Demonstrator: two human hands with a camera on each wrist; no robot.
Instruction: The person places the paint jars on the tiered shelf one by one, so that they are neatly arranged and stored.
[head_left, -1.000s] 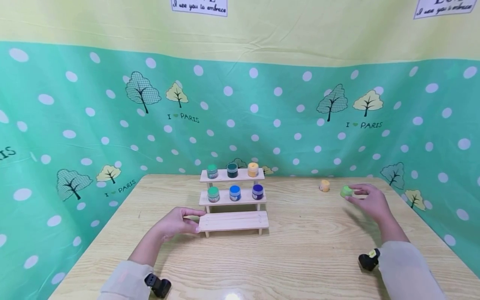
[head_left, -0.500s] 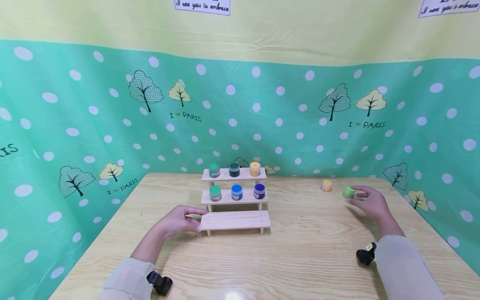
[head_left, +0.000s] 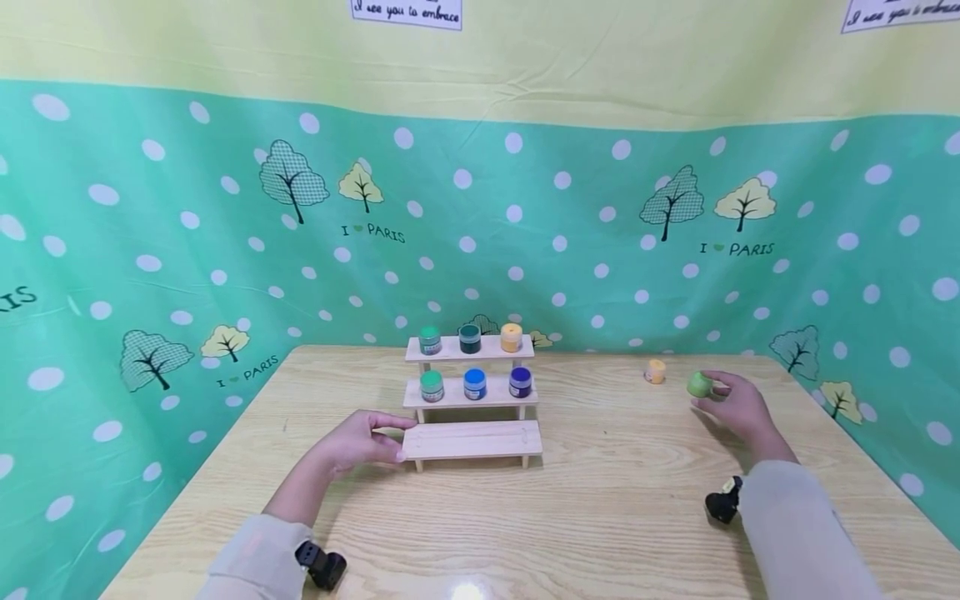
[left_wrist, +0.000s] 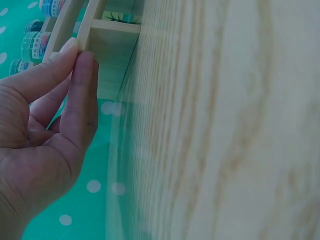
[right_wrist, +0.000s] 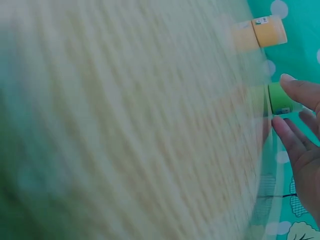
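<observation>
My left hand (head_left: 367, 439) pinches the left end of the lowest tier of a three-tier wooden display stand (head_left: 471, 442). In the left wrist view, the thumb and fingertips meet at the tier's corner (left_wrist: 89, 37). Far to the right, my right hand (head_left: 738, 410) holds a small green paint jar (head_left: 699, 384) between thumb and fingers. The right wrist view has the green jar (right_wrist: 281, 99) close to the tabletop, partly hidden by the thumb. Just left of it stands an orange-yellow paint jar (head_left: 655, 372), untouched.
On the stand's top tier are a green jar (head_left: 430, 341), a dark green jar (head_left: 470, 339) and an orange-yellow jar (head_left: 512, 337). The middle tier bears green (head_left: 432, 386), blue (head_left: 475, 384) and purple (head_left: 521, 382) jars. A dotted cloth (head_left: 585, 275) hangs behind the wooden table (head_left: 600, 500).
My right hand has closed in a little around the green jar, which now looks slightly tilted. The left hand stays on the stand. The head view has shifted slightly.
</observation>
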